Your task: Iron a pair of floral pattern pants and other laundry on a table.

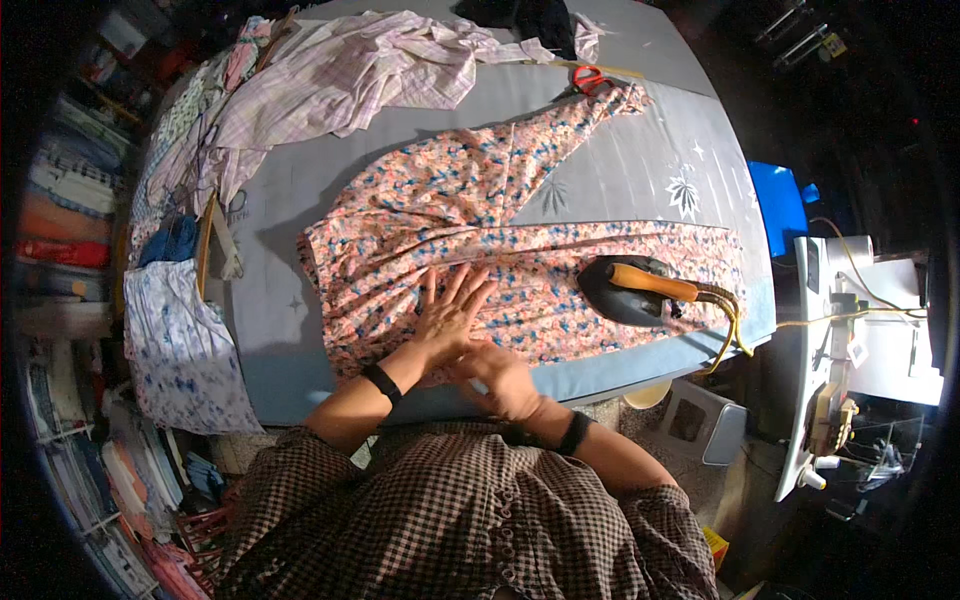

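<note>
A pink floral garment [530, 260] with small blue flowers lies spread over the padded table, one leg or sleeve-like part stretching to the far side. My left hand [452, 318] rests flat on its near left part, fingers spread. Close beside it, at the cloth's near edge, my right hand [500, 378] is smeared by motion, and its fingers cannot be made out. On the garment's right part sits a dark iron [612, 297] with an orange-brown handle [650, 282]. Neither hand touches the iron.
Yellow cords [738, 335] run from the iron off the table's right edge. Red-handled scissors [588, 80] lie by the garment's far end. A checked pale cloth [380, 75] is heaped at the far left. A white-and-blue cloth [185, 345] hangs over the left edge. A white sewing machine [820, 330] stands right.
</note>
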`<state>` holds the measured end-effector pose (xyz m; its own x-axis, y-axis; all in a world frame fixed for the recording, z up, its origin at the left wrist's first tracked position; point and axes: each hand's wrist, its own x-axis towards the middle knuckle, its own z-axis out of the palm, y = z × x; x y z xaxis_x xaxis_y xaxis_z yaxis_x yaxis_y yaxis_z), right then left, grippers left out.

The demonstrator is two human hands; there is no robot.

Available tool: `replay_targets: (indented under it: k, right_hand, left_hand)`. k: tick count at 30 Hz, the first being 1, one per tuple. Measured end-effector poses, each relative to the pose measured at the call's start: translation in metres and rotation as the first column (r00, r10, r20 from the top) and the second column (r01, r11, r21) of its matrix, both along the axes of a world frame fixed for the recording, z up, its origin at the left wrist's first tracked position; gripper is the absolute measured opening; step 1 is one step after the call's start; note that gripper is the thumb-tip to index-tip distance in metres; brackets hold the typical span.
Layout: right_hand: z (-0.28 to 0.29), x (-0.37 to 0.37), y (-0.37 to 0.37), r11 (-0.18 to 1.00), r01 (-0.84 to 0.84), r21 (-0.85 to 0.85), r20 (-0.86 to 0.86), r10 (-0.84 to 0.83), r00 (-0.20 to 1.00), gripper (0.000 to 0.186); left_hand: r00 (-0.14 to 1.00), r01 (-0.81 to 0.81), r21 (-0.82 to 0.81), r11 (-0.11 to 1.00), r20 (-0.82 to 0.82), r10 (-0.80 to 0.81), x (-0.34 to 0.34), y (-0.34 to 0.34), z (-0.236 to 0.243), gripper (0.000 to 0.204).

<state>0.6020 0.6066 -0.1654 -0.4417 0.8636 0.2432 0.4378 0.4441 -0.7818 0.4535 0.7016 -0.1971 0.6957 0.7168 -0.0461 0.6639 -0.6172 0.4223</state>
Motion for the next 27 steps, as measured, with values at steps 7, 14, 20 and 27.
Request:
replay_targets:
  k: [7,14,20,27]
  right_hand:
    - [-0.015,0.04,-0.041,0.995,0.041,0.089,0.407,-0.074,0.91,0.036]
    - [0.01,0.048,-0.013,0.979,0.182,0.093,0.354,-0.204,0.913,0.033]
    - [-0.03,0.078,-0.049,0.99,-0.058,0.132,0.348,0.008,0.937,0.029]
    - [0.095,0.192,0.049,0.82,0.291,0.493,0.457,-0.529,0.715,0.048]
  left_hand:
    - [0.991,-0.043,0.127,0.991,-0.117,0.058,0.005,0.002,-0.003,0.064]
    - [0.969,-0.088,0.163,0.983,-0.216,0.123,-0.001,-0.002,0.001,0.085]
    - [0.974,-0.079,0.019,0.997,-0.212,0.082,0.013,0.004,0.02,0.108]
    - [0.966,-0.11,0.058,0.992,-0.228,0.12,0.006,0.0,0.02,0.118]
